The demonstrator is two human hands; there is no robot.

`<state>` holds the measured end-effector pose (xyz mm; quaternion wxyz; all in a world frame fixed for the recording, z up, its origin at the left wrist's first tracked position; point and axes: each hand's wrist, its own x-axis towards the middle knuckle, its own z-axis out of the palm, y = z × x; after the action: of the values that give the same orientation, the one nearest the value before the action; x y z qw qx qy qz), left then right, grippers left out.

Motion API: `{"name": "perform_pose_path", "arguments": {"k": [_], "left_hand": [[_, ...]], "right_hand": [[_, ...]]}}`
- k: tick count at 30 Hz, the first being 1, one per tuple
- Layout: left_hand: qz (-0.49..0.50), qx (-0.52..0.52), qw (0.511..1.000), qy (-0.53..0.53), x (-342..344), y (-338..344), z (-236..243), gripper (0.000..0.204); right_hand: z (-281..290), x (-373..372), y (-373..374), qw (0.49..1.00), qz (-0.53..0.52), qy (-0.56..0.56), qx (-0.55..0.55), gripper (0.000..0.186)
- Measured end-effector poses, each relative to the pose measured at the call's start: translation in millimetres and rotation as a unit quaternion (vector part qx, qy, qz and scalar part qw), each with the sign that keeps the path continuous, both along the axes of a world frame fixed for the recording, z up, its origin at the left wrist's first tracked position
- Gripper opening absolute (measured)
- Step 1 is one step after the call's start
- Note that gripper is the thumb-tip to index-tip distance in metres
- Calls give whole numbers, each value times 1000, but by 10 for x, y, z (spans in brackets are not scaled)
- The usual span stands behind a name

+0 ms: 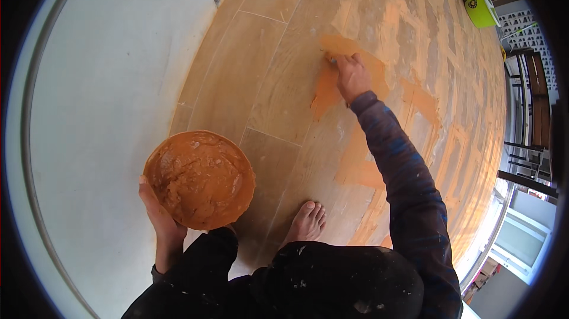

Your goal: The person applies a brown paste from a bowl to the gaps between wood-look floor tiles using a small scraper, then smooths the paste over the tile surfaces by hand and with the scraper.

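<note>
A round bowl (pixel 199 179) of thick orange-brown paste is held in my left hand (pixel 160 215) at the lower left, fingers against its side. My right hand (pixel 349 76), at the end of a dark sleeve, grips a small tool (pixel 332 60), mostly hidden by my fingers, probably a spreader. It is on a fresh orange smear (pixel 325 93) over the wood-look tiled floor (pixel 219 58). Orange streaks cover the joints and tiles to the right.
A white wall (pixel 89 111) runs along the left. My bare foot (pixel 307 221) is below. A green bucket (pixel 479 3) stands at the upper right, with dark benches or furniture (pixel 536 99) and a pale window-like frame (pixel 521 236) along the right.
</note>
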<state>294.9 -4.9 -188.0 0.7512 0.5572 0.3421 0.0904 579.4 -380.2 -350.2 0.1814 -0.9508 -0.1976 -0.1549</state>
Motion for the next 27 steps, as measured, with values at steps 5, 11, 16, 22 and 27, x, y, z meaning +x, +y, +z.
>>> {"name": "perform_pose_path", "arguments": {"k": [5, 11, 16, 22, 27], "left_hand": [[-36, -29, 999, -15, 14, -16, 103, 66], [-41, -13, 999, -17, 31, 6, 85, 67], [-48, -21, 998, -20, 66, -60, 159, 66], [-43, -25, 999, -21, 79, -84, 185, 66], [-31, -22, 999, -11, 31, -2, 95, 65]], "right_hand": [[136, -1617, 425, 993, 113, 21, -4, 37], [434, -2512, 494, 964, 112, 209, 117, 42], [456, -1746, 394, 990, 15, 30, 140, 34], [90, -2732, 798, 988, 114, 89, 61, 36], [336, -2272, 508, 963, 77, 194, 172, 31]]}}
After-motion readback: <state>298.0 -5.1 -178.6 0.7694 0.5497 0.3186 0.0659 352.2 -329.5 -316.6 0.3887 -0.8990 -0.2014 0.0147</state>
